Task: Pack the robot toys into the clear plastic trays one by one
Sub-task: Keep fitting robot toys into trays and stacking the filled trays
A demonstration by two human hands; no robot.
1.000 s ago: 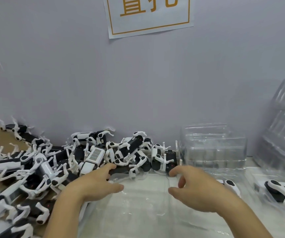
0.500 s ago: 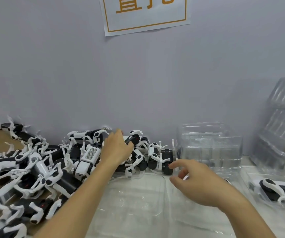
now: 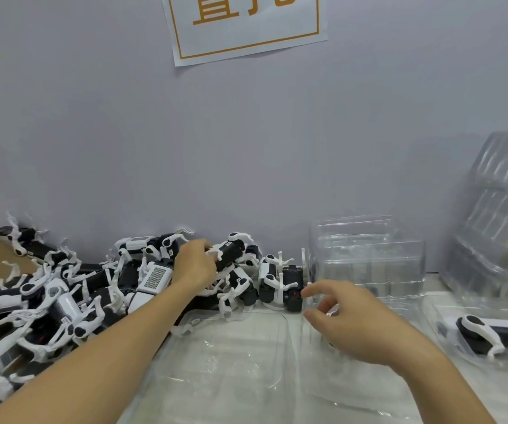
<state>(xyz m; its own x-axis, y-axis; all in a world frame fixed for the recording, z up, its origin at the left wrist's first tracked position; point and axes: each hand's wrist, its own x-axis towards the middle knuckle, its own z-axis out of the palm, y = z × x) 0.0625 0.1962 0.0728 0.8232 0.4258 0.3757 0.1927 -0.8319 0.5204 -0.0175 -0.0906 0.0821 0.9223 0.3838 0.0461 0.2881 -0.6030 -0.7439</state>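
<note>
The step in hand looks like the pick: the left hand (image 3: pixel 196 266) reaches into the heap of robot toys (image 3: pixel 72 298) piled against the wall at ten o'clock, its fingers curled round a black-and-white robot toy (image 3: pixel 230 255) lying near the top of the heap at twelve o'clock. Whether the toy is lifted clear or only gripped where it lies cannot be told. The right hand (image 3: pixel 357 322) hovers at two o'clock with fingers loosely spread, holding nothing, just above the open clear tray (image 3: pixel 246 371) that lies empty at six o'clock. A stack of empty trays (image 3: pixel 366 255) stands at one o'clock, and a packed toy (image 3: pixel 485 332) lies in a tray at three o'clock. Next, the toy probably needs freeing from tangled neighbouring legs, then carrying down into the tray's hollow.
</note>
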